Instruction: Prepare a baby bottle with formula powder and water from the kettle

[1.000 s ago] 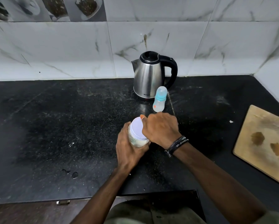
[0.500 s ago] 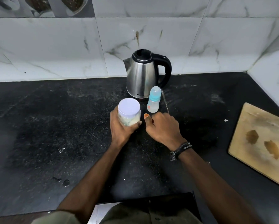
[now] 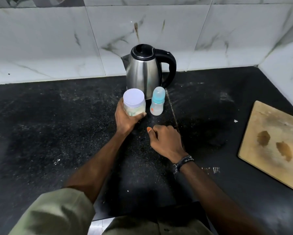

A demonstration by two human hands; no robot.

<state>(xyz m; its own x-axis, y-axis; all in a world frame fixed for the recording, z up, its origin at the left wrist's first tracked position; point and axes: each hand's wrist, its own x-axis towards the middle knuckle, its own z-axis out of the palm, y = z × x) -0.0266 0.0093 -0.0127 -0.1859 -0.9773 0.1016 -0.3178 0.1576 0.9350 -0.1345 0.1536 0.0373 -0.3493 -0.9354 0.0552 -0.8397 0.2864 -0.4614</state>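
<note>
By kettle: L hand grips lidded powder jar; bottle capped.

Black speckled counter below a white marble-tiled wall. At the back, a steel kettle with black lid and handle, upright, handle turned to the right. Just in front of it, a jar with a pale lid on, gripped round its side by the left hand. Right beside the jar, a small baby bottle with teal collar and clear cap, upright, untouched. Nearer, the right hand, fingers curled, holding nothing, dark bracelet at the wrist. Far right, a stained wooden board flat on the counter. Olive sleeve at lower left.
</note>
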